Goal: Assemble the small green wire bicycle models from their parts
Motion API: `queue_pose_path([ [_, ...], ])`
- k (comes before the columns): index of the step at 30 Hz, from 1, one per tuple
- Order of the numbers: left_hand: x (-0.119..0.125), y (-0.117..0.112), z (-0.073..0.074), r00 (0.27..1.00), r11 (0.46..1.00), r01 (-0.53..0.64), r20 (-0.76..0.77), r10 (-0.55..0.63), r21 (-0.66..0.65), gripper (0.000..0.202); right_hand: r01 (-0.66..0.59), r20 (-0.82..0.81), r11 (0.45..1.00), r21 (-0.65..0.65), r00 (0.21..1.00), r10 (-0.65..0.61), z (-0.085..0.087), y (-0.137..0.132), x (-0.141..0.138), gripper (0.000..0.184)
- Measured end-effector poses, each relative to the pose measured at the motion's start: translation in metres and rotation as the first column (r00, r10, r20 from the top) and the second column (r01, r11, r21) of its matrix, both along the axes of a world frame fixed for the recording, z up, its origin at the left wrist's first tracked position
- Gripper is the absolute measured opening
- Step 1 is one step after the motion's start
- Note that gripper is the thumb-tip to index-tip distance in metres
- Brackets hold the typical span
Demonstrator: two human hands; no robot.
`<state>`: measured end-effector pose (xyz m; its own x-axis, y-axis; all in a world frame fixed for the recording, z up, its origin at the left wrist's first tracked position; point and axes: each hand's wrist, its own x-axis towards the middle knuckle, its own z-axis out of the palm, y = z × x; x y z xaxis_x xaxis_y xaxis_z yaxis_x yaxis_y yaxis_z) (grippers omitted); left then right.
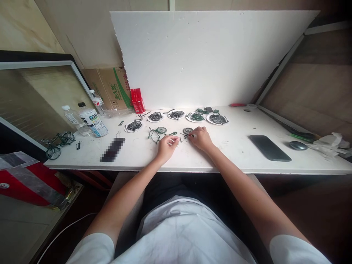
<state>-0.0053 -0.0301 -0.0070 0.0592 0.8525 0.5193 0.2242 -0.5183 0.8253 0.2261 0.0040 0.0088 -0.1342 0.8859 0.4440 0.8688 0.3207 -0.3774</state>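
My left hand (167, 145) rests on the white table (220, 154), fingers pinched on a small part I cannot make out. My right hand (201, 138) is curled beside it, gripping a thin tool or rod whose tip points left toward the left hand. A small dark wheel (187, 130) lies just behind my right hand. A green model bicycle frame (154, 135) with a wheel (161, 129) lies left of my left hand. Several white dishes of small dark and green parts (176, 114) stand in a row behind.
A finished green model bicycle (58, 143) stands at the table's left corner. Plastic bottles (92, 121) and a red box (137, 100) are at back left. A black phone (269, 147) and a mouse (298, 145) lie at right. A white board (209, 55) leans behind.
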Motion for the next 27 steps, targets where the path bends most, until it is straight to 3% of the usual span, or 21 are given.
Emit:
queue_pose_path([
  [6, 0.001, -0.005, 0.005, 1.000, 0.999, -0.007, -0.028, 0.008, 0.042, 0.020, -0.020, -0.035, 1.000, -0.021, 0.999, 0.019, -0.006, 0.004, 0.001, 0.020],
  [10, 0.001, -0.005, 0.005, 0.999, 0.998, -0.010, -0.034, 0.012, 0.057, 0.025, -0.015, -0.057, 0.999, 0.035, 0.998, 0.017, -0.005, 0.006, 0.001, 0.018],
  [13, 0.001, -0.005, 0.005, 1.000, 0.999, -0.008, -0.024, 0.009, 0.041, 0.026, -0.038, -0.175, 0.995, 0.094, 0.983, 0.054, -0.001, 0.006, -0.001, 0.020],
  [20, 0.000, -0.004, 0.004, 0.999, 0.999, -0.043, -0.010, 0.043, 0.014, 0.029, -0.235, -0.502, 0.952, 0.196, 0.810, 0.304, 0.009, -0.002, -0.008, 0.027],
  [27, -0.001, -0.003, 0.004, 0.997, 0.997, -0.074, -0.009, 0.074, 0.001, 0.026, -0.367, -0.687, 0.928, 0.063, 0.659, 0.307, 0.011, -0.005, -0.012, 0.043],
])
